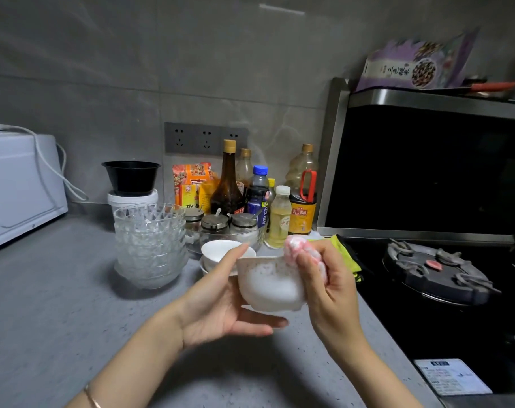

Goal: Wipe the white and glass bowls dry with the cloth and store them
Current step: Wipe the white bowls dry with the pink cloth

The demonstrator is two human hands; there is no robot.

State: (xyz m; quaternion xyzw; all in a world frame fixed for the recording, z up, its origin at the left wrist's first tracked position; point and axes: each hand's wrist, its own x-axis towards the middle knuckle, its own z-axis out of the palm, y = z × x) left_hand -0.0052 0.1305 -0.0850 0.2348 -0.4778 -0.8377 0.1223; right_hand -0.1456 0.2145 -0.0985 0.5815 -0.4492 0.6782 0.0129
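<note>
A small white bowl (269,285) is held above the grey counter, gripped from below and at its rim by my left hand (221,301). My right hand (329,278) is closed on a pink and white cloth (296,248) pressed over the bowl's right rim. Behind the held bowl, two more white bowls (218,251) sit stacked on the counter. A stack of several cut-glass bowls (150,242) stands to their left.
Sauce bottles (228,181) and condiment jars (213,223) line the wall behind. A microwave (18,187) sits far left, a black bowl (131,176) on a white tub beside it. The gas hob (435,272) lies right, with a yellow-green cloth (346,251) at its edge.
</note>
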